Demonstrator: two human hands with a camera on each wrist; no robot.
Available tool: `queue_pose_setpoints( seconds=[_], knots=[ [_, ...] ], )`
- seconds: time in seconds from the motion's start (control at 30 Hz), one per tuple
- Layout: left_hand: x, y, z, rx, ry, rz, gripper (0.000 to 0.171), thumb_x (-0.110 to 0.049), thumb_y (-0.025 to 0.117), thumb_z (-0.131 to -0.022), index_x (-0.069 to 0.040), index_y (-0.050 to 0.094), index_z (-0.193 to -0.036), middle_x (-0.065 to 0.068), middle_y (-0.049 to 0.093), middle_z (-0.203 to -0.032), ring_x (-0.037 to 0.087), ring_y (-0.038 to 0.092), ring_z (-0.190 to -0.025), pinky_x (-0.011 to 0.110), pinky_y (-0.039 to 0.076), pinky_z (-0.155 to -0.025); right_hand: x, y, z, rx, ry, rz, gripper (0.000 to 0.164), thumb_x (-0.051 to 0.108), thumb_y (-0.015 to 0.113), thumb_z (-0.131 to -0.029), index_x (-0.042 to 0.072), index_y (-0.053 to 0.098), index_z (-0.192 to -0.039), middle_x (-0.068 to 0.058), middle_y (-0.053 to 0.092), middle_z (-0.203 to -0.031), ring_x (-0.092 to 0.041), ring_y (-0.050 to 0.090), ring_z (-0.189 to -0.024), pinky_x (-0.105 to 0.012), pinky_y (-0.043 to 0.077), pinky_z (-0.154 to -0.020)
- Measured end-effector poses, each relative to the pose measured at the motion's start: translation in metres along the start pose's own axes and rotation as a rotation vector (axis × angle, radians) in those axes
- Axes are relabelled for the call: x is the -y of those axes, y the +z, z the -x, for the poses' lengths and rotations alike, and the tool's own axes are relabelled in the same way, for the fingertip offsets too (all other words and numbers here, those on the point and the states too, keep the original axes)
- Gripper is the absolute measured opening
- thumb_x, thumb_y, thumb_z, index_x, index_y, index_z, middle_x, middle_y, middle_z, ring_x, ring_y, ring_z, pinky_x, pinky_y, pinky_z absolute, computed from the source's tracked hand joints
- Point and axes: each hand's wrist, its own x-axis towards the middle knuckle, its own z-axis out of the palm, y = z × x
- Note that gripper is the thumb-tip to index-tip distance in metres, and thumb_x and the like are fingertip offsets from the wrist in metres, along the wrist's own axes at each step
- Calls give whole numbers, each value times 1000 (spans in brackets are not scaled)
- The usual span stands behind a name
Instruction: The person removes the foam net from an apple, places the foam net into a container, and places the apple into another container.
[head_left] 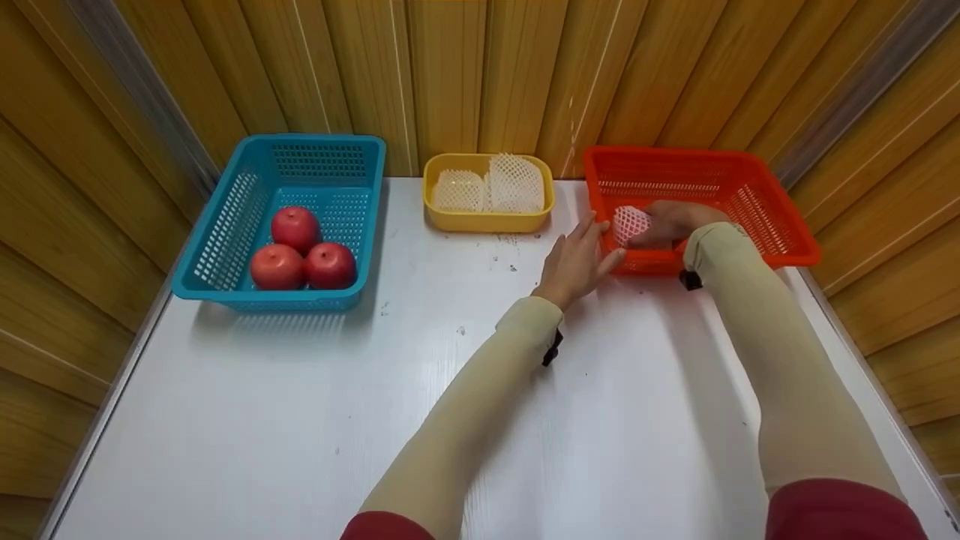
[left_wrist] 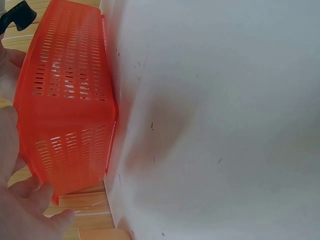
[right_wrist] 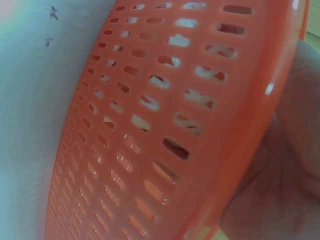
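Inside the orange-red basket (head_left: 694, 169), near its left end, my right hand (head_left: 675, 221) holds a red apple in a white foam net (head_left: 630, 223). The right wrist view shows part of my palm (right_wrist: 280, 185) beyond the basket rim; its fingertips and the apple are hidden there. At the basket's left front corner, my left hand (head_left: 571, 262) touches the rim with fingers extended and thumb spread apart. The left wrist view shows fingers (left_wrist: 37, 197) near the perforated basket wall (left_wrist: 70, 112).
A blue basket (head_left: 262, 294) at left holds red apples (head_left: 296, 229). Between the baskets, a yellow container (head_left: 487, 222) holds white foam nets (head_left: 517, 184). Wood-patterned panels (head_left: 450, 75) enclose the white table (head_left: 300, 412) at the back and both sides.
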Motion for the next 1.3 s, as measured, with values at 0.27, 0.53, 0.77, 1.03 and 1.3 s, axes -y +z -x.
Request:
queue_pose_setpoints(
  seconds=[0.27, 0.53, 0.77, 1.03, 1.3],
  knots=[
    [-4, 0, -1, -2, 16, -30, 65, -58, 55, -100, -24, 45, -154, 0, 31, -167, 16, 38, -149, 44, 28, -122, -3, -7, 1, -7, -58, -64, 90, 55, 71, -92, 2, 35, -155, -27, 45, -147, -47, 44, -128, -70, 39, -104],
    [-1, -2, -1, -19, 30, -50, 64, -57, 57, -99, -23, 47, -152, -1, 33, -166, 16, 38, -148, 46, 29, -122, -6, -18, 5, -38, -67, -116, 103, 49, 75, -91, 4, 16, -162, -29, 29, -158, -53, 29, -140, -76, 27, -110],
    [2, -4, -1, -28, 53, -36, 64, -59, 55, -99, -22, 48, -151, 0, 35, -165, 17, 39, -148, 47, 28, -122, -6, -24, 14, -126, -113, -146, 98, 45, 76, -91, 8, 19, -162, -29, 37, -153, -52, 38, -133, -74, 37, -105],
    [12, -14, 1, -17, 118, 13, 64, -56, 56, -100, -22, 47, -153, 1, 36, -165, 16, 34, -150, 44, 27, -123, -4, -24, 17, -240, -179, -172, 93, 36, 78, -90, 8, 21, -158, -30, 45, -141, -49, 46, -121, -68, 46, -101],
    [27, -27, 4, -47, 153, 142, 66, -54, 61, -98, -24, 45, -155, -1, 37, -164, 14, 35, -150, 37, 31, -121, -6, -17, 19, -294, -187, -185, 90, 32, 82, -88, 1, 25, -151, -28, 44, -139, -47, 37, -125, -66, 43, -103]
  ],
)
